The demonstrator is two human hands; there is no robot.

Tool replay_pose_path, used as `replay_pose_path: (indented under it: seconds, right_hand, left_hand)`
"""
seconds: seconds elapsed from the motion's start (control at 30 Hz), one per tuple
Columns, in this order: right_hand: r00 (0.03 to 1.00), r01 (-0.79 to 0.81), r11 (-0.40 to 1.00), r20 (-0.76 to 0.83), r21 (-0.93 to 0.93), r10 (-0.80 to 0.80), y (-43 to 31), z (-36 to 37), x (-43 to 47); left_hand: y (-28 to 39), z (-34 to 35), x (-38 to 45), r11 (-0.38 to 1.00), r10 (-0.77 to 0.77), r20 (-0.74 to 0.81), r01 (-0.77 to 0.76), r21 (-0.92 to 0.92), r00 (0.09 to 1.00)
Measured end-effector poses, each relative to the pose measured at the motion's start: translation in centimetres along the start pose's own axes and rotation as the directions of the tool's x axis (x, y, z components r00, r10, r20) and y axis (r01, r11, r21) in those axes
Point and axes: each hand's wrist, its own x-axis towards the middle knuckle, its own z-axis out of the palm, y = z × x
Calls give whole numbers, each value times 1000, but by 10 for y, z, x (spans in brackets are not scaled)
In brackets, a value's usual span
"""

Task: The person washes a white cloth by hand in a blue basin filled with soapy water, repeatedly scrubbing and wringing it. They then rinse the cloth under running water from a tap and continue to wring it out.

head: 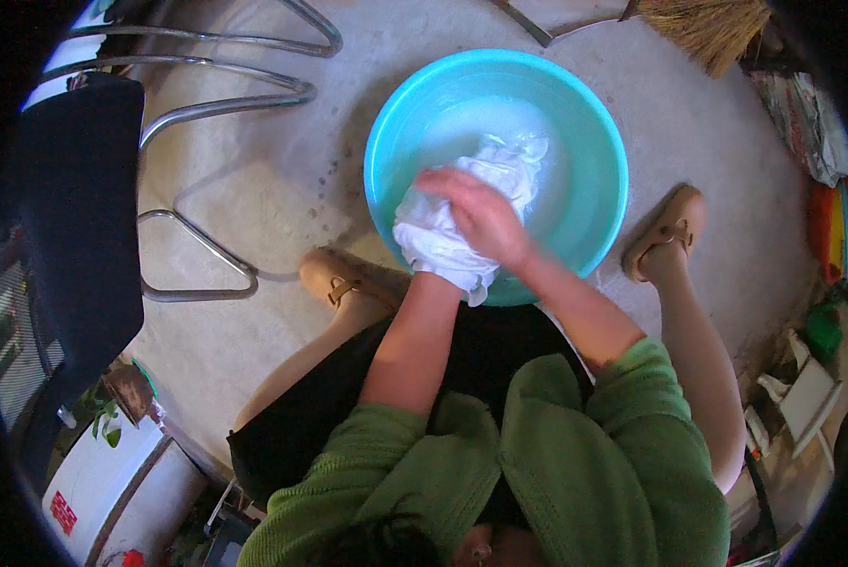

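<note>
A round turquoise plastic basin stands on the floor between my feet, with whitish, sudsy water in it. A wet white cloth lies bunched from the water up over the basin's near left part. The cloth covers my left hand down to the wrist, so its fingers are hidden. On top of the cloth rests my right hand, slightly blurred, its fingers bent across the fabric and pointing left. Whether the right hand grips the cloth or only presses on it cannot be told.
Left of the basin are bent metal chair legs and a dark chair. A straw broom lies at the top right. My clogs flank the basin. A white cabinet-like object is at the lower left, assorted items at the right edge.
</note>
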Motion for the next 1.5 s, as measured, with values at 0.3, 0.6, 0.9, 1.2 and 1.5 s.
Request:
replay_pose_path:
  seconds: [0.3, 0.6, 0.9, 1.2, 1.5]
  right_hand:
    - [794, -213, 651, -260, 728, 549, 18, -41, 19]
    - [966, -250, 887, -159, -388, 203, 16, -42, 27]
    - [997, 39, 993, 69, -114, -32, -24, -12, 11]
    - [960, -279, 919, -96, -279, 263, -4, -31, 21]
    - [900, -308, 945, -357, -114, 251, 80, -23, 6]
  left_hand:
    - [-2, 33, 21, 973, 54, 83, -34, -229, 995]
    - [-16, 24, 9, 957, 157, 169, -108, -268, 973]
    - [-18, 50, 9, 960, 13, -68, -31, -279, 998]
    - [-19, 53, 5, 923, 2, -92, -37, -382, 996]
    - [-7, 19, 4, 949, 51, 140, -4, -314, 989]
